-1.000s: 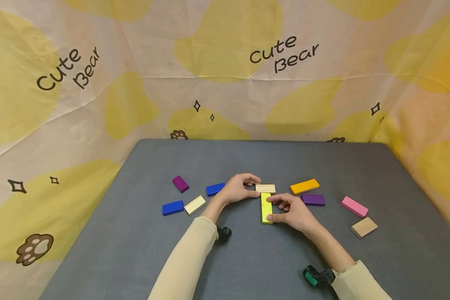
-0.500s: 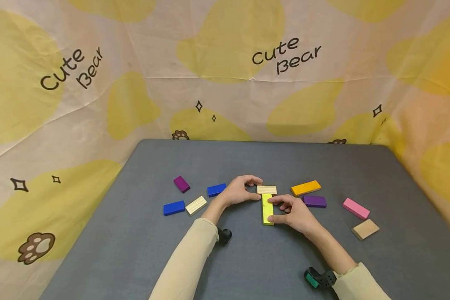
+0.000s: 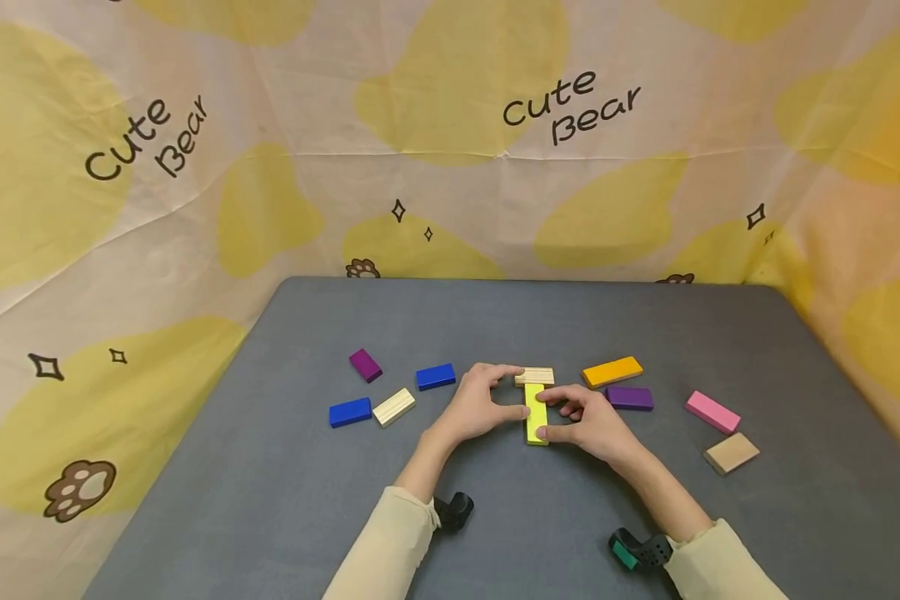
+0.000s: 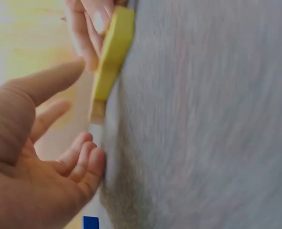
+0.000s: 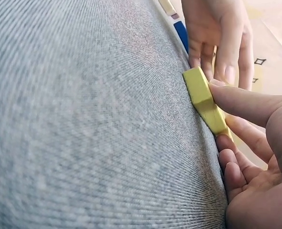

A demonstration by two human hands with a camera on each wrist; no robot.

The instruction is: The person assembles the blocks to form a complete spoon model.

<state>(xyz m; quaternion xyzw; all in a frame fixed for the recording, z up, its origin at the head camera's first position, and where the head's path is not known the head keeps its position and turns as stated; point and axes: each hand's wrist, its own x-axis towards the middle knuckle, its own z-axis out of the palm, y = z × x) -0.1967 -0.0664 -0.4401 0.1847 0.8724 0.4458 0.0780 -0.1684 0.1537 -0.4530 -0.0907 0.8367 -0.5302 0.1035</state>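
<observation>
A long yellow block (image 3: 536,414) lies lengthwise on the table, its far end against a pale wooden block (image 3: 536,376) set crosswise. The right hand (image 3: 596,427) holds the yellow block, thumb towards the near end and index finger farther along the right side. Around the left of both blocks arches the left hand (image 3: 480,406), with thumb and fingers spread. Its thumb tip is close by the yellow block's left edge; the left wrist view shows the left hand (image 4: 45,143) gripping nothing. Whether an index fingertip touches the wooden block cannot be told.
Left on the grey table (image 3: 255,500) lie a magenta block (image 3: 365,365), blue blocks (image 3: 436,377) and a pale block (image 3: 394,407). Orange (image 3: 612,372), purple (image 3: 630,398), pink (image 3: 712,412) and tan blocks (image 3: 731,453) lie right. A printed cloth (image 3: 450,100) hangs behind.
The left hand has drawn back towards the person from the wooden block, and its thumb is now beside the yellow block. The right hand has stayed at the yellow block.
</observation>
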